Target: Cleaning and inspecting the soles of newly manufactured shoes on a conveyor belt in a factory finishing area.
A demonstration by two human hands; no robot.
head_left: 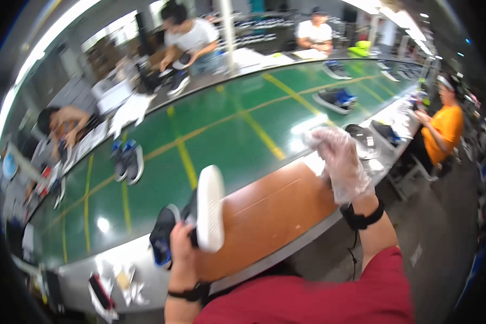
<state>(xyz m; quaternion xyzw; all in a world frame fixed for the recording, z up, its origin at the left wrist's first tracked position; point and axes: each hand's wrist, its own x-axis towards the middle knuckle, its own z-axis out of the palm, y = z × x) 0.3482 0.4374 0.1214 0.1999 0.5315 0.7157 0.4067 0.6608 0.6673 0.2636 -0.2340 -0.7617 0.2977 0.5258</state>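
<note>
My left hand is closed round a dark sneaker, turned so that its white patterned sole faces right. Just left of that hand, a second dark sneaker with blue lining rests at the near edge of the bench. My right hand, in a clear plastic glove, is raised over the right end of the brown board. Its fingers are curled together; blur and the glove hide whatever may be in them.
A green conveyor belt with yellow lines runs across, carrying a pair of sneakers and a single shoe. A brush-like tool and scraps lie lower left. Co-workers sit beyond the belt; a person in orange is at right.
</note>
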